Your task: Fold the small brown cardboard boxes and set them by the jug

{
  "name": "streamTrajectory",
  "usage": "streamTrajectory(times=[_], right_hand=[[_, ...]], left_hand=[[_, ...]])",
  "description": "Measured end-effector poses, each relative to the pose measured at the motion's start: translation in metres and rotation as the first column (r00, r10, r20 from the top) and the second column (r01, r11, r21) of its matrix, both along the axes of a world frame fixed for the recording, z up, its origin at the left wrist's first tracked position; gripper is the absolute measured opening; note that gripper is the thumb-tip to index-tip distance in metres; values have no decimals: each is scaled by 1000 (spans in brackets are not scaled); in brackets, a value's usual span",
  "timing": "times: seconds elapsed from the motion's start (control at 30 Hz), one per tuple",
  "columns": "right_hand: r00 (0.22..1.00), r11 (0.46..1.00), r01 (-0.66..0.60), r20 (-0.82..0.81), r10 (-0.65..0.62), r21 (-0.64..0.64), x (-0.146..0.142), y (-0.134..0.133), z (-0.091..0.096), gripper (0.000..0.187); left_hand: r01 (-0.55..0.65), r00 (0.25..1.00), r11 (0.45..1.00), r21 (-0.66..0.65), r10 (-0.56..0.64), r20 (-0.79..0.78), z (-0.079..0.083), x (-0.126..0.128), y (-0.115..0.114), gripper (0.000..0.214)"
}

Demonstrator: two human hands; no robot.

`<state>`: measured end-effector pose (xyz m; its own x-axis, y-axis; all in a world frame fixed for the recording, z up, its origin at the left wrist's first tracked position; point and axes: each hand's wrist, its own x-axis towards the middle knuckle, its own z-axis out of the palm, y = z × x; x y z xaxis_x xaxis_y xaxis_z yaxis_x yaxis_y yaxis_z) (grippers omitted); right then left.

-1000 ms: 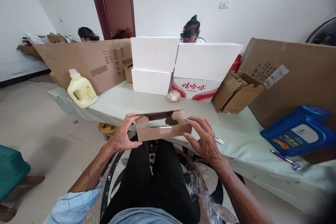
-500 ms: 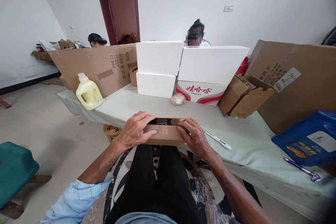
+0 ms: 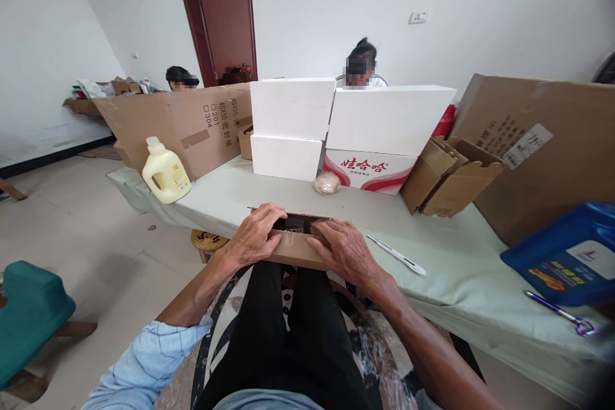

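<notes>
A small brown cardboard box [image 3: 296, 248] rests at the near edge of the table [image 3: 269, 189], above my lap. My left hand [image 3: 254, 234] lies over its left end, fingers curled onto the top. Over the right end my right hand [image 3: 343, 248] presses down with fingers laid across the box. A strip of clear tape shows on the front face between the hands. Both hands grip the box.
A white pen-like tool [image 3: 396, 255] lies right of my hands. A yellow bottle [image 3: 166, 171], white foam boxes [image 3: 291, 120], folded brown cartons [image 3: 449, 178], a blue bottle [image 3: 564, 255] and a large carton [image 3: 542, 141] stand on the table. Two people sit behind the boxes. A teal seat [image 3: 29, 314] is at left.
The box was held open and raised between my hands. It has come down to the table edge, and both hands have closed in over its top.
</notes>
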<state>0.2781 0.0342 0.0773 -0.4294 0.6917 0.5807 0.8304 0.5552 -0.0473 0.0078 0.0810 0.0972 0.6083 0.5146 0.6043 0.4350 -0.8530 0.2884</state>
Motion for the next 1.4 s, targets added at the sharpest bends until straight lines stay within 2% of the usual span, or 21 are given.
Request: streamTrajectory(times=[0.13,0.27,0.37,0.47,0.57,0.67,0.77,0.9,1.1,1.4], right_hand=[[997,996,51,-56,-55,-69,-24,7,0,31],[986,991,-1,-166,-22,-134,-35,14,-6,16],[968,991,-102,-237,79,-87,-34,14,-9,21],[956,990,-143,-260,136,-9,-33,12,-12,26],[952,987,-160,-258,162,30,-36,8,-14,27],[948,975,-181,-243,207,128,-41,1,-16,26],[950,962,-197,-207,236,189,-41,-10,-18,23],[943,938,-256,-153,296,236,-36,-24,-22,20],[925,888,-318,-96,367,331,-30,-36,-32,32],[925,898,-309,-119,360,313,-29,-45,-49,41]], left_hand=[[12,1000,1000,-9,-12,6,-4,3,1,53],[-8,1000,1000,6,8,13,-2,-2,0,42],[-49,999,998,47,49,-9,-2,-14,-2,30],[-89,994,995,51,92,-54,-6,-25,-4,25],[-114,986,993,23,116,-117,-13,-32,-7,48],[-137,972,990,17,138,-190,-20,-33,-13,75],[-188,945,982,34,190,-266,-26,-29,-20,88],[-246,928,967,62,253,-275,-31,-22,-25,77],[-241,920,967,81,254,-297,-27,-16,-29,48],[-247,912,967,67,255,-320,-24,-16,-30,47]])
